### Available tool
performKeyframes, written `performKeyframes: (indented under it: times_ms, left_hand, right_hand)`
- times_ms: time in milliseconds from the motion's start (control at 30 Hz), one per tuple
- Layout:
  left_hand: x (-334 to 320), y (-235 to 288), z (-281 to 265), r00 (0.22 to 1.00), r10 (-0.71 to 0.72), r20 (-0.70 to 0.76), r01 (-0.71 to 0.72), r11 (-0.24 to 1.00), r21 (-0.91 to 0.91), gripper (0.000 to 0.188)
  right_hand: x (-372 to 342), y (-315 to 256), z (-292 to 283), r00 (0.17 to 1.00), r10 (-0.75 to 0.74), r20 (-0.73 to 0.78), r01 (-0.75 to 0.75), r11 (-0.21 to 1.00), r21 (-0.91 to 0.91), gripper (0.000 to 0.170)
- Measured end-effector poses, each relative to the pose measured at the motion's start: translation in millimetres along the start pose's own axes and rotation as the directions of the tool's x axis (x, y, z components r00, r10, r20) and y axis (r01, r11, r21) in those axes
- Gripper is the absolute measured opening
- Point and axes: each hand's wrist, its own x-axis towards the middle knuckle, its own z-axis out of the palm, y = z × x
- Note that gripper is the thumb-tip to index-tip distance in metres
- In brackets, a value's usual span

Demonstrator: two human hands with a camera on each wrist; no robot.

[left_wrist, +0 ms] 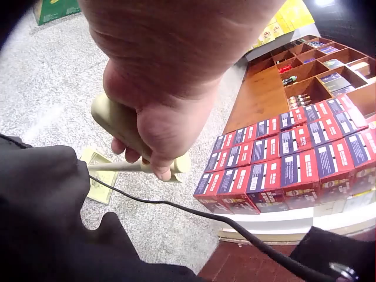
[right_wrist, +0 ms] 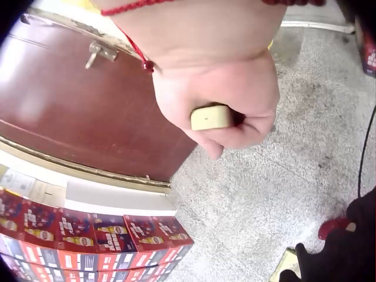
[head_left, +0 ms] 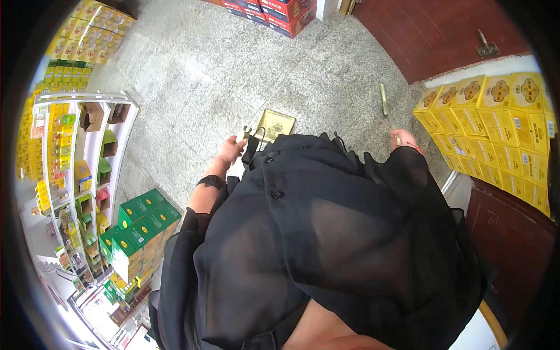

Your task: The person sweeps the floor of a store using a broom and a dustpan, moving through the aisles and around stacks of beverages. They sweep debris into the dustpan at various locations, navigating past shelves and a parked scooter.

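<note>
In the head view my left hand (head_left: 231, 150) grips a cream handle; the left wrist view shows the fingers of the left hand (left_wrist: 161, 126) curled round this thick handle (left_wrist: 117, 120). A pale rod (left_wrist: 126, 167) runs from it across a pale yellow tray-like pan (left_wrist: 101, 194) low over the floor. The same pan (head_left: 277, 125) shows in front of the black clothing. My right hand (head_left: 404, 140) holds a slim pale stick (head_left: 384, 99) off to the right. Seen from the right wrist, the right hand (right_wrist: 226, 97) is closed round it, the squared handle end (right_wrist: 210, 118) protruding.
Speckled grey floor (head_left: 192, 76) lies ahead. Yellow cartons (head_left: 496, 116) are stacked at right, beside a dark red door (head_left: 437, 35). Red and blue boxes (head_left: 286, 14) stand at the far side. Left are white shelves (head_left: 125, 128) and green cartons (head_left: 143, 219). A black cord (left_wrist: 194, 211) hangs nearby.
</note>
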Motion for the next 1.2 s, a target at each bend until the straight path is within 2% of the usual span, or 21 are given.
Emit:
performKeyframes:
  times_ms: [33, 133, 200, 233, 300, 433, 500, 567, 633, 700, 767, 800, 833, 867, 933, 967, 1000, 1033, 1100, 1133, 1200]
  left_hand:
    - [-1, 4, -2, 1.0, 0.005, 0.016, -0.005, 1.0, -0.019, 0.057]
    - [3, 29, -7, 1.0, 0.03, 0.009, -0.03, 0.999, 0.042, 0.051]
    - [19, 22, -7, 0.998, 0.04, 0.04, -0.04, 0.999, -0.002, 0.048]
    - [20, 25, -7, 0.998, 0.042, 0.055, -0.039, 0.997, -0.067, 0.045]
    - [23, 27, -4, 0.997, 0.066, 0.034, -0.063, 0.995, -0.075, 0.04]
    - [34, 34, -4, 0.995, 0.101, 0.024, -0.1, 0.995, -0.007, 0.03]
    - [47, 27, -7, 0.993, 0.113, 0.044, -0.113, 0.994, 0.002, 0.028]
    - [55, 24, -10, 0.992, 0.125, 0.025, -0.125, 0.992, 0.008, 0.028]
    - [57, 30, -17, 0.991, 0.133, 0.025, -0.136, 0.978, 0.157, 0.029]
    - [47, 49, -30, 0.981, 0.19, 0.027, -0.189, 0.934, 0.302, 0.029]
    - [68, 38, -45, 0.979, 0.182, 0.096, -0.201, 0.946, 0.256, 0.026]
    - [54, 58, -50, 0.975, 0.192, 0.11, -0.216, 0.934, 0.285, 0.025]
    - [37, 78, -58, 0.973, 0.201, 0.117, -0.228, 0.922, 0.312, 0.024]
    - [72, 39, -68, 0.956, 0.253, 0.147, -0.284, 0.923, 0.258, 0.022]
    - [110, 12, -94, 0.938, 0.306, 0.163, -0.337, 0.916, 0.219, 0.02]
    - [106, 25, -99, 0.962, 0.205, 0.177, -0.231, 0.963, 0.138, 0.019]
    - [100, 35, -97, 0.974, 0.099, 0.203, -0.112, 0.992, 0.058, 0.018]
    - [97, 38, -98, 0.974, -0.014, 0.228, 0.019, 1.0, -0.019, 0.017]
    - [134, 0, -116, 0.942, 0.073, 0.328, -0.025, 0.988, -0.15, 0.021]
    - [95, 45, -111, 0.962, 0.124, 0.243, -0.157, 0.98, 0.122, 0.024]
    - [96, 57, -114, 0.96, 0.149, 0.238, -0.182, 0.976, 0.121, 0.024]
  right_hand:
    - [11, 2, 6, 1.0, -0.001, 0.004, 0.001, 1.0, 0.006, 0.012]
    - [47, 17, 26, 0.995, 0.07, 0.07, -0.088, 0.944, 0.319, 0.012]
    - [46, 29, 37, 0.963, 0.082, 0.258, -0.084, 0.996, -0.001, 0.014]
    - [35, 34, 47, 0.965, 0.079, 0.25, -0.087, 0.996, 0.021, 0.014]
    - [11, 41, 70, 0.961, -0.099, 0.26, 0.176, 0.94, -0.291, 0.017]
    - [-41, 12, 96, 0.947, -0.032, 0.319, 0.171, 0.892, -0.419, 0.024]
    - [-36, -2, 110, 0.903, 0.084, 0.421, 0.185, 0.808, -0.559, 0.039]
    - [-41, -11, 127, 0.921, 0.056, 0.386, 0.172, 0.83, -0.53, 0.037]
    - [-30, -32, 138, 0.835, 0.214, 0.507, 0.155, 0.793, -0.589, 0.033]
    - [-19, -64, 153, 0.802, 0.351, 0.483, 0.132, 0.685, -0.716, 0.023]
    - [-46, -107, 165, 0.691, 0.188, 0.698, 0.509, 0.558, -0.655, 0.011]
    - [-60, -130, 196, 0.865, 0.228, 0.446, 0.35, 0.362, -0.864, 0.009]
    - [-84, -156, 216, 0.878, 0.23, 0.421, 0.361, 0.259, -0.896, 0.012]
    - [-139, -178, 229, 0.921, 0.07, 0.384, 0.375, 0.111, -0.92, 0.02]
    - [-174, -218, 273, 0.933, -0.044, 0.358, 0.328, -0.307, -0.893, 0.03]
    - [-150, -246, 298, 0.884, 0.073, 0.462, 0.45, -0.404, -0.797, 0.034]
    - [-206, -241, 299, 0.805, -0.394, 0.443, 0.228, -0.485, -0.845, 0.036]
    - [-267, -254, 297, 0.815, -0.245, 0.526, 0.324, -0.559, -0.763, 0.039]
    - [-290, -273, 315, 0.785, -0.282, 0.552, 0.342, -0.546, -0.765, 0.04]
    - [-290, -282, 324, 0.774, -0.304, 0.555, 0.338, -0.542, -0.769, 0.04]
    - [-292, -296, 340, 0.755, -0.342, 0.559, 0.323, -0.549, -0.771, 0.04]
